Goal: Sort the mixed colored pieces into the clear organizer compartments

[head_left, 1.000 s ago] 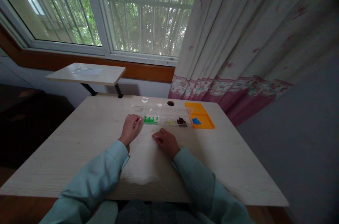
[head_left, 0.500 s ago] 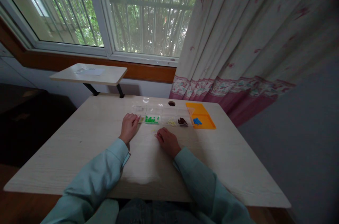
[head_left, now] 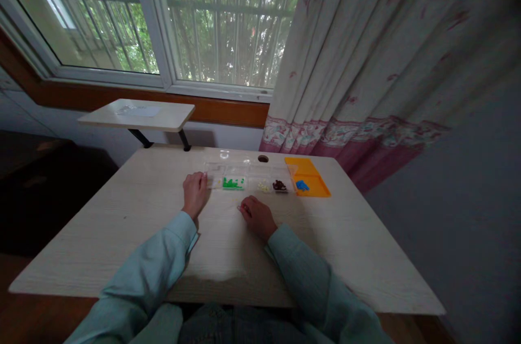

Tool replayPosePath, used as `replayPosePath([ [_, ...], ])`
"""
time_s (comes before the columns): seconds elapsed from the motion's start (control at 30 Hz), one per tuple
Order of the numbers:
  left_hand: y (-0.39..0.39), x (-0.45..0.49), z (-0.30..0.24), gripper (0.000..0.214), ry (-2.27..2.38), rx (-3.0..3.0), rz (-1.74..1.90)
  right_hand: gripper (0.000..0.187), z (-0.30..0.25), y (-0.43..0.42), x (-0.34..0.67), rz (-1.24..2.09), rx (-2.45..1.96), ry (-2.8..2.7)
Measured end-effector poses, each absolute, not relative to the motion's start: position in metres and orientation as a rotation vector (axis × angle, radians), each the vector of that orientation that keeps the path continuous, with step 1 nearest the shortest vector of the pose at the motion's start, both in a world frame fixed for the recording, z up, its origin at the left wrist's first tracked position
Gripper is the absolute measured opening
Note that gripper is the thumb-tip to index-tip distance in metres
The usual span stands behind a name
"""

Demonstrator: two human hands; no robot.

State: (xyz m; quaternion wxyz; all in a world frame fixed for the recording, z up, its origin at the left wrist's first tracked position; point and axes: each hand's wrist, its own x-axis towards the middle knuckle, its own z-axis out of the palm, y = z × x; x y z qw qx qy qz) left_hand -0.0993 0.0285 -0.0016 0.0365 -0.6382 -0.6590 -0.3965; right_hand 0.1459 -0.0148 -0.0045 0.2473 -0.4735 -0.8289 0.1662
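Observation:
A clear plastic compartment box (head_left: 250, 171) lies near the far side of the table, holding small green pieces (head_left: 233, 183), pale yellow pieces (head_left: 263, 186) and dark brown pieces (head_left: 279, 186) in separate compartments. At its left end is my left hand (head_left: 195, 192), fingers curled together and fingertips at the box's edge; whatever they grip is hidden. My right hand (head_left: 258, 217) rests on the tabletop in front of the box, thumb and fingers pinched on something too small to name.
An orange tray (head_left: 311, 169) with small blue pieces (head_left: 302, 185) adjoins the box's right end. Behind the box, the table (head_left: 163, 257) has a round cable hole (head_left: 263, 159). A raised white shelf (head_left: 163, 116) stands back left, below the window. A curtain (head_left: 317, 89) hangs at right.
My left hand has shifted a little left, from over the leftmost compartment to the box's left edge. My right hand stays in about the same place.

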Motion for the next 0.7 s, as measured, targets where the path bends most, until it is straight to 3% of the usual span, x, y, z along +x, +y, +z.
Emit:
replayPosePath([
  [0.27,0.013,-0.086,0.010,0.036,-1.824,-2.279,-1.282,0.017,-0.002,-0.009,0.149,0.771,-1.234,-1.895],
  [0.5,-0.017,-0.044,0.016,0.032,-1.418,-2.778,-1.017,0.033,0.005,-0.017,0.144,1.714,-1.079,-1.173],
  [0.7,-0.017,-0.037,0.007,0.035,-1.362,-2.829,-0.952,0.039,0.008,-0.021,0.140,1.841,-1.035,-1.121],
])
